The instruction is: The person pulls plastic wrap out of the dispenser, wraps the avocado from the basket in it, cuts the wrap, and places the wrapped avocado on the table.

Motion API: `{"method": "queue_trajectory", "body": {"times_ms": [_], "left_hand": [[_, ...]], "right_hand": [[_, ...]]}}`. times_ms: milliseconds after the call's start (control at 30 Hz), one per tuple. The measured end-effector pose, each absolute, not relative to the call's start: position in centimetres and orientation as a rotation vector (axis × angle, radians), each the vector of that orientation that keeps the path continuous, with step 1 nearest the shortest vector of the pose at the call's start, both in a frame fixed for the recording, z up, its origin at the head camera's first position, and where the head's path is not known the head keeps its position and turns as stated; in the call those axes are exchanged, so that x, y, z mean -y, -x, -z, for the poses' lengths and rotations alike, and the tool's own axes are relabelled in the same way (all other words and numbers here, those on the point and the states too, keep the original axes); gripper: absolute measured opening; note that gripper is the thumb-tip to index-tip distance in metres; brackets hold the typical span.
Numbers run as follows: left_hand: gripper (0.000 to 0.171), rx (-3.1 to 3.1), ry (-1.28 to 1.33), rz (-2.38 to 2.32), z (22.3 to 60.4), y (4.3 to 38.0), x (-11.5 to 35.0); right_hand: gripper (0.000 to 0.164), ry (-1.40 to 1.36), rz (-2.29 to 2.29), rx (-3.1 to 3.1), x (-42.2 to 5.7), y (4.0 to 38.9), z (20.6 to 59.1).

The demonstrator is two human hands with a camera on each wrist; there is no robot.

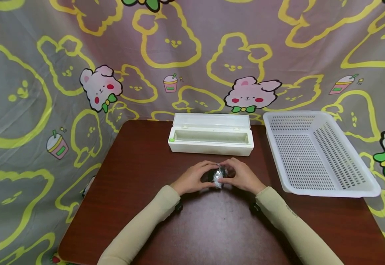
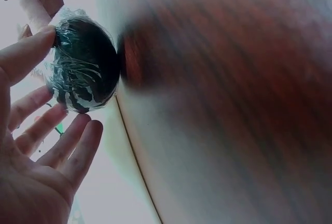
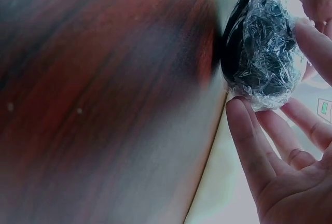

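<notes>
A dark, rounded thing wrapped in crinkled clear plastic film (image 1: 218,176) stands on the brown table, between my two hands. In the left wrist view the wrapped dark thing (image 2: 85,63) looks smooth and nearly black under the film. My left hand (image 1: 193,179) holds it from the left, thumb on the near side and fingers around the far side. From the right, my right hand (image 1: 244,176) grips it with thumb and fingers. The film (image 3: 270,47) is bunched thickly on the side seen in the right wrist view.
Behind my hands sits a long white box (image 1: 212,148) with its lid (image 1: 212,120) raised and a long hollow inside. At the right stands a white perforated plastic basket (image 1: 280,167). A patterned curtain (image 1: 192,79) hangs behind the table (image 1: 139,165).
</notes>
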State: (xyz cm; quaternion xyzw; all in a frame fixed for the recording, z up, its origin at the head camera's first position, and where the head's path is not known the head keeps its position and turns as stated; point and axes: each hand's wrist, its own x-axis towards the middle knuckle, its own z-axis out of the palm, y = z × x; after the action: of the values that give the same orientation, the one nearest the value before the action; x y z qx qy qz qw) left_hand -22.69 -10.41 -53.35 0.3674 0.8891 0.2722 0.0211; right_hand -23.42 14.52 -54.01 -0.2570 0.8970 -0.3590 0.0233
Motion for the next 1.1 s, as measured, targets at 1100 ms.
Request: {"method": "queue_trajectory", "body": {"times_ms": [1100], "left_hand": [[0.061,-2.73,-1.158,-0.769,53.2,22.4,9.9]], "right_hand": [[0.045,0.465,1.349,-3.291,-15.5,29.1,51.2]]}}
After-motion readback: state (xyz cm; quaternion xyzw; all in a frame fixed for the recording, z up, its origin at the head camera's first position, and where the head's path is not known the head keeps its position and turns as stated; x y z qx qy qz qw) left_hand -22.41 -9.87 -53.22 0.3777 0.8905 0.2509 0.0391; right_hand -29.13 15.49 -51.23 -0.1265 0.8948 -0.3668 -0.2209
